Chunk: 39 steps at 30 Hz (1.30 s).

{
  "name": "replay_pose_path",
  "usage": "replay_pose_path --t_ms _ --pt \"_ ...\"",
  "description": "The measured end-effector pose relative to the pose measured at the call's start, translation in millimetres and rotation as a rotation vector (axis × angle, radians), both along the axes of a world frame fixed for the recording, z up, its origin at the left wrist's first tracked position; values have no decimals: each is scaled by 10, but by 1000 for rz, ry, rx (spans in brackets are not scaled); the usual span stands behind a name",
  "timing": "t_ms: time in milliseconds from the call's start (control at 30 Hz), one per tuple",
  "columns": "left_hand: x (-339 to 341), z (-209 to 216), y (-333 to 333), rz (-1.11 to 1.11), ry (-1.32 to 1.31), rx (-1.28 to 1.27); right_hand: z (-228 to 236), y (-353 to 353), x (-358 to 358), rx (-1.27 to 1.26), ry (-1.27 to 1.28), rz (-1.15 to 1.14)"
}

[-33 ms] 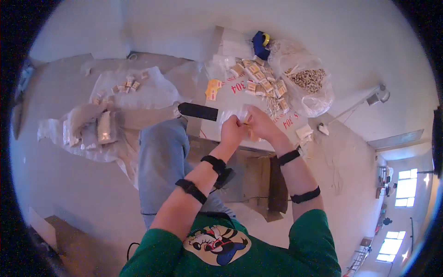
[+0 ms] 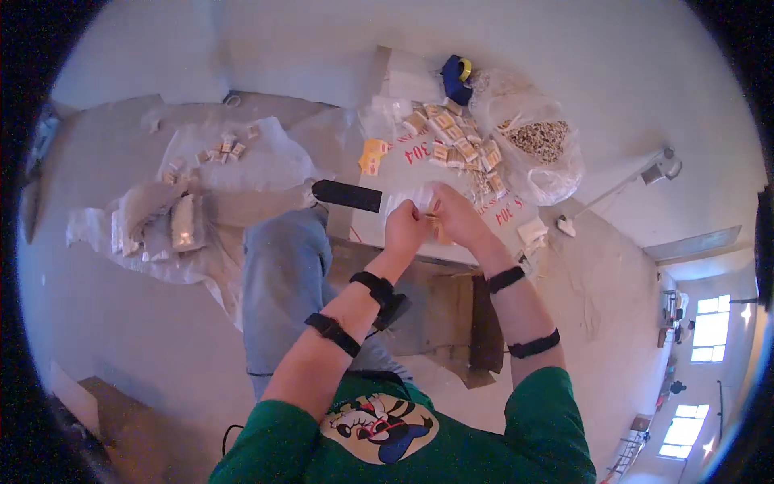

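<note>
Partly hidden: plastic (image 2: pixel 422 195) between left grip (image 2: pixel 406 227) and right grip (image 2: pixel 454 216).

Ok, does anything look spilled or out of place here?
Nothing looks plainly spilled or damaged. Mildly odd: a few small packets lie scattered on the plastic sheet at left, apart from the main packet heap on the pale board.

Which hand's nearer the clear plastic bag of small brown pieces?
Right. In the picture, the right hand is below and left of the clear plastic bag; the left hand is farther left.
</note>
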<state>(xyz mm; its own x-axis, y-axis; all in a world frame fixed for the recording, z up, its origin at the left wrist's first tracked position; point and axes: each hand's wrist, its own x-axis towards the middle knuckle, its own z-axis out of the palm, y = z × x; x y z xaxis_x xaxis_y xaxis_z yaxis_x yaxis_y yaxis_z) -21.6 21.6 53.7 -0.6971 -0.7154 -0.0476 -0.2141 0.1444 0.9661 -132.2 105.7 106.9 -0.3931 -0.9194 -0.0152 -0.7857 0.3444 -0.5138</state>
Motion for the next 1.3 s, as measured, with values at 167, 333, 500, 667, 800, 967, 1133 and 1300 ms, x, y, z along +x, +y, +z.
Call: replay_pose_path --t_ms 167,333,500,667,800,967,1133,1300 --pt "67 9 -187 20 15 10 158 44 410 -45 324 0" --pt "134 212 -190 -223 28 265 -106 80 345 34 376 98" --pt "180 178 -441 -317 5 510 -329 -148 306 71 234 22" --pt "319 136 -599 -272 92 738 -246 -289 238 69 180 67" --pt "428 147 -713 -182 110 766 47 -105 353 -234 47 -91" --pt "408 177 -667 -204 92 707 -84 -8 430 -128 322 -676" --pt "296 277 -727 -271 -6 353 5 -30 126 -76 19 -506" --pt "236 555 -741 -242 41 290 162 -128 102 -168 114 -508"
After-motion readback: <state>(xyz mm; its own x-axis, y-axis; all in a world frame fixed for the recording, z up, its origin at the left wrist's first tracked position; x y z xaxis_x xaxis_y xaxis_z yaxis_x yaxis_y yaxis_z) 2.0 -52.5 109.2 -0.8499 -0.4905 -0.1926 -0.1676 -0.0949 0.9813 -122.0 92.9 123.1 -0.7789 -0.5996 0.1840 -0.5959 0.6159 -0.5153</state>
